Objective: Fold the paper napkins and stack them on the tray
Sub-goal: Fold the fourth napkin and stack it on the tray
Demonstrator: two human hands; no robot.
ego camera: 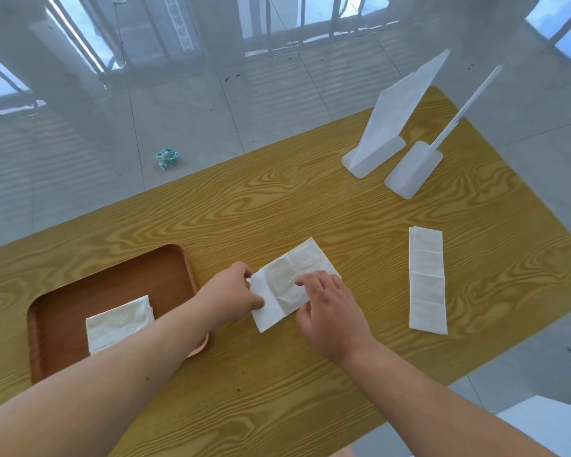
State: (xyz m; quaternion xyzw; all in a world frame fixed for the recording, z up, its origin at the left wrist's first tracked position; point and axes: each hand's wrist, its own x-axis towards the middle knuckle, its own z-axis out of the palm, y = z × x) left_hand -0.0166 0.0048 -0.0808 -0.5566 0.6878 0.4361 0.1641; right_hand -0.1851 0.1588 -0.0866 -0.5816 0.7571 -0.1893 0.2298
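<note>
Wooden table [310, 206] — folded napkin [119, 321] already on tray [80, 291], left hand [234, 288] pinching, right hand [330, 311] pressing flat, open-fingered, the middle napkin [284, 285] — long strip [427, 280] untouched.

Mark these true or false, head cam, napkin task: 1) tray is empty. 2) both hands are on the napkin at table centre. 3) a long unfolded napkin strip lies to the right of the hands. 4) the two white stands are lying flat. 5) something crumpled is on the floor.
1) False. A folded napkin already lies in the brown tray.
2) True. The left hand pinches the centre napkin at its left edge; the right hand presses on top of it.
3) True. The napkin strip lies flat on the wooden table, apart from both hands.
4) False. The two white stands are upright at the far end of the table.
5) True. A crumpled teal wrapper lies on the tiled floor.
</note>
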